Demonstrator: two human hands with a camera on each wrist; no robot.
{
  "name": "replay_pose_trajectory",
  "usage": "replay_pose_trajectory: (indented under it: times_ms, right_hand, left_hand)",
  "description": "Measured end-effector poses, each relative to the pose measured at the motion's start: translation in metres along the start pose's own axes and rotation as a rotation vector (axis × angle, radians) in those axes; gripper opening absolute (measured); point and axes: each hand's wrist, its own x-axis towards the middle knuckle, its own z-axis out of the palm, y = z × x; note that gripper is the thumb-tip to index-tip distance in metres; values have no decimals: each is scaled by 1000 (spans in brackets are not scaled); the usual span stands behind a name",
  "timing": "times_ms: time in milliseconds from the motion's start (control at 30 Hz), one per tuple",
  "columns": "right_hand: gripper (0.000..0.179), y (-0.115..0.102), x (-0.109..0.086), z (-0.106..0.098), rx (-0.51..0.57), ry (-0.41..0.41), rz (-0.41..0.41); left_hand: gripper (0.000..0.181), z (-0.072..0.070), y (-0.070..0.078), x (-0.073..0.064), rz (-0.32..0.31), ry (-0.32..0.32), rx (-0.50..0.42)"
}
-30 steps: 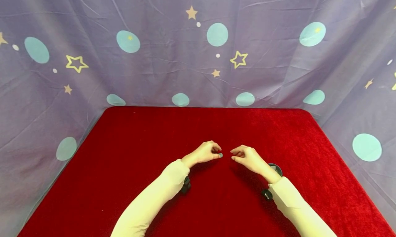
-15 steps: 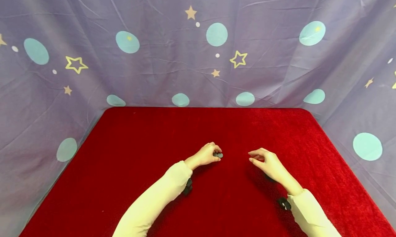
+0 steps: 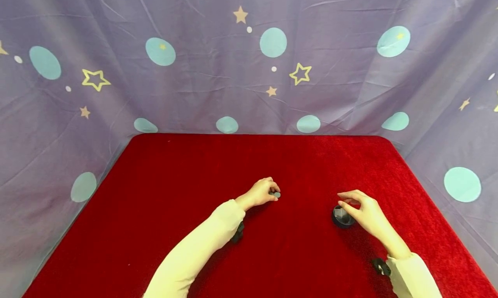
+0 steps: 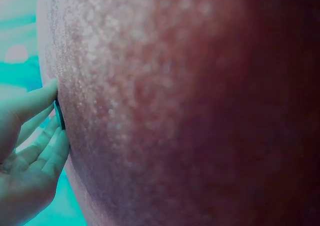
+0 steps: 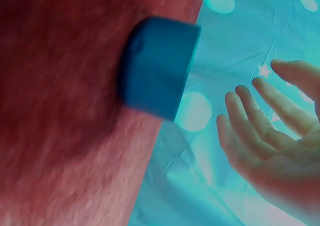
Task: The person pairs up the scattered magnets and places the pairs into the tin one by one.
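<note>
Near the middle of the cloth, my left hand [image 3: 261, 192] holds small grey round discs [image 3: 277, 195] between thumb and fingertips. In the left wrist view, a thin dark disc [image 4: 59, 115] stands edge-on between the thumb and fingers, close against the cloth. To the right, a short, dark round container [image 3: 343, 224] sits on the cloth, with something pale and square-edged inside. My right hand [image 3: 363, 207] hovers at the container's upper right with its fingers loosely bent and nothing between them. Seen from the right wrist, the container [image 5: 157, 68] has a plain, smooth side wall.
A red plush cloth [image 3: 194, 168] covers the whole table. Purple fabric [image 3: 202, 86] printed with stars and pale blue dots hangs behind it and along both sides. Dark wrist cameras sit under both cuffs, the right one [image 3: 381, 267] low over the cloth.
My right hand has moved away from beside the left hand, rightward to the round container, which now shows. My left hand stays nearly in place with the grey discs.
</note>
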Motion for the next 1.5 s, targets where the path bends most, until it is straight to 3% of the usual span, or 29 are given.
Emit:
replay_pose_trajectory:
  times_ms: [267, 633, 900, 1200, 1500]
  right_hand:
    - [19, 8, -11, -9, -31, 41, -2]
    - [22, 20, -18, -11, -34, 62, 14]
    - [28, 27, -22, -12, -38, 6, 78]
    - [40, 29, -25, -14, -4, -112, 157]
    - [47, 31, -26, -12, 53, -134, 174]
  left_hand:
    - [22, -3, 2, 1, -10, -14, -8]
    - [19, -3, -1, 3, 45, -28, -10]
    - [17, -3, -1, 5, 45, -18, -4]
    - [18, -2, -2, 5, 22, 0, -19]
    - [18, -5, 2, 2, 27, -2, -77]
